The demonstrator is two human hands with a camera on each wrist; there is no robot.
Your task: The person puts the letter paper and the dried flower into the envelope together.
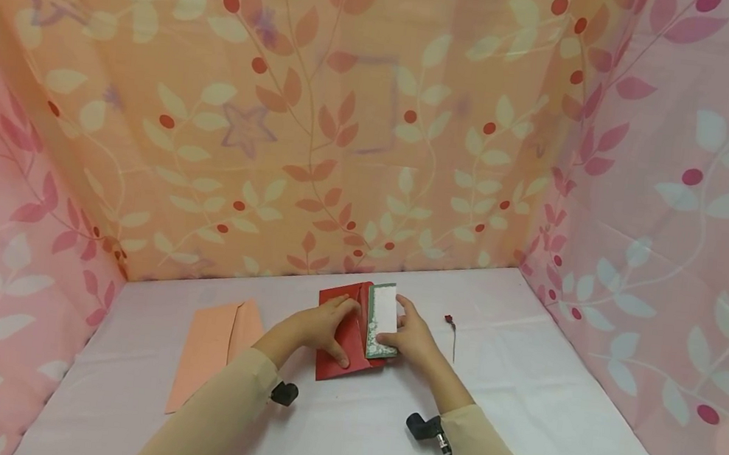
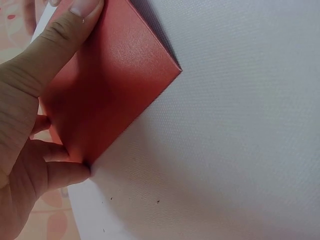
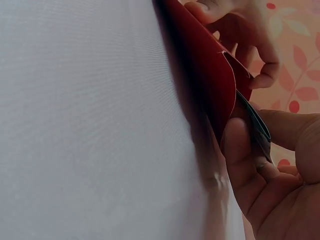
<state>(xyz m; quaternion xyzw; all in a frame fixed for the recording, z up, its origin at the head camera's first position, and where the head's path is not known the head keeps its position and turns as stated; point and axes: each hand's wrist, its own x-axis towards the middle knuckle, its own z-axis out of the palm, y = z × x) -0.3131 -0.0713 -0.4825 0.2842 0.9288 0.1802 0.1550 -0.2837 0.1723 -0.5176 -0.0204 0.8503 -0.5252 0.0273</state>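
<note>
Pinching the card (image 1: 385,315) by its right side with the right hand (image 1: 416,337); gripping the red envelope (image 1: 349,336) with the left hand (image 1: 321,327), thumb across its face. Holding the card between both hands, closer to the right one and just left of its palm, at the envelope's open right side. Pointing its long axis away from the body, roughly along that opening rather than across it. Cannot tell how far in, if at all. Touching neither the peach envelope (image 1: 208,344), leftward, nor the rose (image 1: 450,319), rightward.
</note>
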